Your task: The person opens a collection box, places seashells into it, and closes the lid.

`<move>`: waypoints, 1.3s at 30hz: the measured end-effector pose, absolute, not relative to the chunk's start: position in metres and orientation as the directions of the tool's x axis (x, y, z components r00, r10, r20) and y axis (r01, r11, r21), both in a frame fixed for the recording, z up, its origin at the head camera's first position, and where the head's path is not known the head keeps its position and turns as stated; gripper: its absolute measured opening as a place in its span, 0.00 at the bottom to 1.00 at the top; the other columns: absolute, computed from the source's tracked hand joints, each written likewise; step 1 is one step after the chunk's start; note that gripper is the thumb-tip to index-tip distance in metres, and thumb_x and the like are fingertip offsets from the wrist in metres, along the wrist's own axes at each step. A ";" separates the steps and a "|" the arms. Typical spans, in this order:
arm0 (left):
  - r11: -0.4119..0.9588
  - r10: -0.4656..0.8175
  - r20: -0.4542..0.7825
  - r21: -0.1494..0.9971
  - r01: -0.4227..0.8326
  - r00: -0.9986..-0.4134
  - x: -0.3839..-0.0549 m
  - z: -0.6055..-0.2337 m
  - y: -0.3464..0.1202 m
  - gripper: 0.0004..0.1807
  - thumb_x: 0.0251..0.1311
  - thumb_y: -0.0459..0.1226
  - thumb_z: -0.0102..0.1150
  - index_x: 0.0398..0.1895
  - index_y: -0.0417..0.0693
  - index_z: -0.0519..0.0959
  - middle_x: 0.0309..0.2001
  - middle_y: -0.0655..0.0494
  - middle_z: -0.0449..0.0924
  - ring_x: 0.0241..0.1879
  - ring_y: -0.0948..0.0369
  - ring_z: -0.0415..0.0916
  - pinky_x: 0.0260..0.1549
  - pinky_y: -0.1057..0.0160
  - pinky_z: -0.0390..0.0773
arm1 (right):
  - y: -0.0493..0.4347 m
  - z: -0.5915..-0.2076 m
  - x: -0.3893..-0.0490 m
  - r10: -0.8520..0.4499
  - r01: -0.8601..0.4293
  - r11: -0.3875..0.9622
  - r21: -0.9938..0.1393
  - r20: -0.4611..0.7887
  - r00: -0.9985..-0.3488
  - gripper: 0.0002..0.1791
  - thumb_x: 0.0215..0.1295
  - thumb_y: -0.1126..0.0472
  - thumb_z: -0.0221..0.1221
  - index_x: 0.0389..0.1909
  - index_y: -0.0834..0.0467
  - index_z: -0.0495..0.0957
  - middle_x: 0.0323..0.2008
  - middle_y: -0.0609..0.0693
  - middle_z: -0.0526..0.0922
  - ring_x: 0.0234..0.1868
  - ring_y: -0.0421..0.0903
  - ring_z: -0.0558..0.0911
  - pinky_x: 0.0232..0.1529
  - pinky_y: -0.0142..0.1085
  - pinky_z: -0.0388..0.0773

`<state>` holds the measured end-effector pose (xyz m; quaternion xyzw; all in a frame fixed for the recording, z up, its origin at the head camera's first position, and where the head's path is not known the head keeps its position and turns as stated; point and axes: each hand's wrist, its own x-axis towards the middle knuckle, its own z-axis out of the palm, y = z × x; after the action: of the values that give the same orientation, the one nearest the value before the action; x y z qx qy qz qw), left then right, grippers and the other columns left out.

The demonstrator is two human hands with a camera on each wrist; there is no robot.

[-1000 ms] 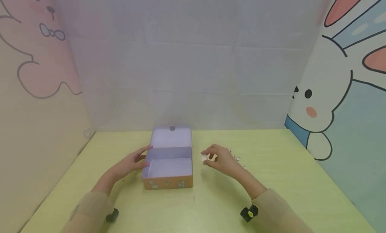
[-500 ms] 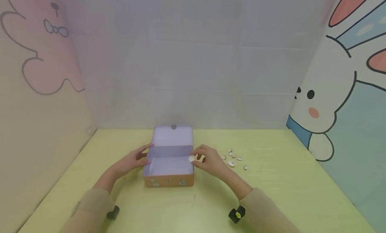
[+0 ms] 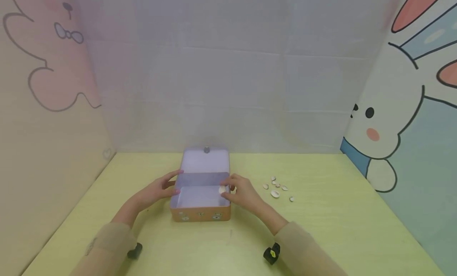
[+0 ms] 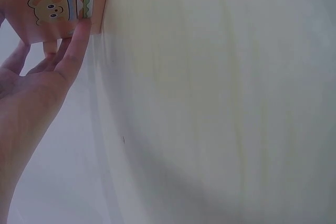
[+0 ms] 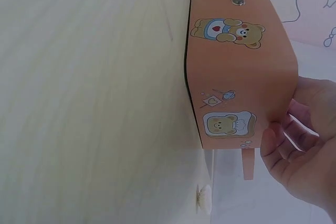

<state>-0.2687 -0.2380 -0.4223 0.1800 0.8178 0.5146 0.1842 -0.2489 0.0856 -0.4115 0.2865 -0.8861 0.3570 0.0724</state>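
Observation:
A small lidded tin box [image 3: 200, 214], orange with printed bears outside and lilac inside, stands on the table with its lid [image 3: 205, 161] laid back. My left hand [image 3: 155, 193] rests its spread, fairly straight fingers against the box's left side; the left wrist view shows one fingertip [image 4: 84, 24] on the printed wall. Over the right rim, my right hand [image 3: 244, 192] pinches a white seashell [image 3: 222, 190] between thumb and fingers, above the bare inside of the box. In the right wrist view, the box wall hides that shell and the fingertips.
Several small seashells [image 3: 275, 194] lie loose on the pale yellow-green table [image 3: 321, 228], right of the box. One shell [image 5: 206, 199] also shows in the right wrist view. Behind the table hangs a pale cloth wall [image 3: 228, 69], with cartoon-printed side walls.
My right hand has carried the pinched shell leftward from beside the box to over its right rim. The loose shells behind that hand have come into view. My left hand stays at the box.

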 end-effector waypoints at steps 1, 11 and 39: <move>0.405 0.481 -0.120 0.909 0.099 -0.869 -0.269 -0.422 -0.238 0.37 0.65 0.39 0.55 0.74 0.60 0.49 0.74 0.44 0.45 0.70 0.42 0.49 0.63 0.43 0.62 | 0.085 -0.412 -0.249 -0.453 -0.558 0.585 -0.589 0.332 -0.827 0.15 0.53 0.63 0.69 0.43 0.59 0.83 0.33 0.48 0.77 0.32 0.45 0.76 0.26 0.25 0.71; 0.412 0.478 -0.124 0.906 0.097 -0.870 -0.268 -0.420 -0.238 0.38 0.65 0.40 0.56 0.74 0.60 0.49 0.74 0.46 0.44 0.71 0.42 0.49 0.63 0.43 0.62 | 0.093 -0.409 -0.247 -0.443 -0.573 0.553 -0.605 0.370 -0.817 0.15 0.54 0.63 0.67 0.44 0.60 0.82 0.38 0.53 0.81 0.33 0.45 0.76 0.27 0.26 0.71; 0.405 0.465 -0.100 0.907 0.111 -0.880 -0.269 -0.425 -0.238 0.38 0.63 0.42 0.58 0.73 0.62 0.52 0.74 0.49 0.47 0.71 0.43 0.50 0.63 0.39 0.60 | 0.109 -0.414 -0.248 -0.427 -0.545 0.483 -0.686 0.359 -0.830 0.15 0.56 0.65 0.65 0.44 0.67 0.81 0.48 0.57 0.79 0.43 0.53 0.84 0.42 0.43 0.83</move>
<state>-0.2691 -0.2378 -0.4247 0.1755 0.8206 0.5162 0.1711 -0.2483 0.1090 -0.4143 0.2829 -0.8582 0.4225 0.0699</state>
